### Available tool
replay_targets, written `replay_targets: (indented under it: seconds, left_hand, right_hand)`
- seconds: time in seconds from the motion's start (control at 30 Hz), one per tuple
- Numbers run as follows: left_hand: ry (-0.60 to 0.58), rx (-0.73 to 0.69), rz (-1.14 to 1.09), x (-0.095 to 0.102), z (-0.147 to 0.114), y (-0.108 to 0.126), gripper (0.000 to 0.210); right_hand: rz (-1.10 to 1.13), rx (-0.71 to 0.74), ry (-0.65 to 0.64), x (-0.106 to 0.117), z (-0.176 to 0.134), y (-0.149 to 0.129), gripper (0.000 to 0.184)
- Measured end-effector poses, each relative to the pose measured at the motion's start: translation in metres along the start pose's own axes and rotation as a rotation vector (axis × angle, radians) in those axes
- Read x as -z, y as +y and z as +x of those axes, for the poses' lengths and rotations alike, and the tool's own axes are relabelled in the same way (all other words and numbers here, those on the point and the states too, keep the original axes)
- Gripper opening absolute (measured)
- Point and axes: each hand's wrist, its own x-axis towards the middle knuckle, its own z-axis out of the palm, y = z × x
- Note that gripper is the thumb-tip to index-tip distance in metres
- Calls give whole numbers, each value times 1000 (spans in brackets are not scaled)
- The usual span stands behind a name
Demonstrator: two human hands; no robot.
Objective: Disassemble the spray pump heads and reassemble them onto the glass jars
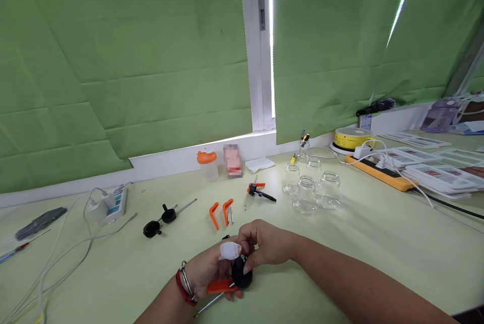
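Near the front edge of the table, my left hand (pixel 212 266) is closed around a black round part (pixel 242 274) with an orange handle (pixel 221 286) and a thin metal rod (pixel 209 305) sticking out toward me. The thumb of this hand has a white wrapping (pixel 229 251). My right hand (pixel 260 244) is closed on the top of the same black part, thumb and fingers pinching near a small metal piece at its upper end. Just beyond the hands lie two orange handles (pixel 214 215) and short metal pins (pixel 231 215).
Black parts with a metal rod (pixel 169 214) lie left. A black-and-orange assembly (pixel 260 192) and several glass jars (pixel 304 195) stand beyond, near an orange-lidded cup (pixel 207 165). Power strips (pixel 381 172) with cables, a yellow tape roll (pixel 353 139) and printed sheets (pixel 446 175) are right.
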Motion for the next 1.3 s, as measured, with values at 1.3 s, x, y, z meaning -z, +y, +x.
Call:
replay_targets:
  seconds: [1.3]
  left_hand:
    - [32,59,-21,7,1,-3,48]
  right_hand:
    - [84,32,-43,0,3,9,42]
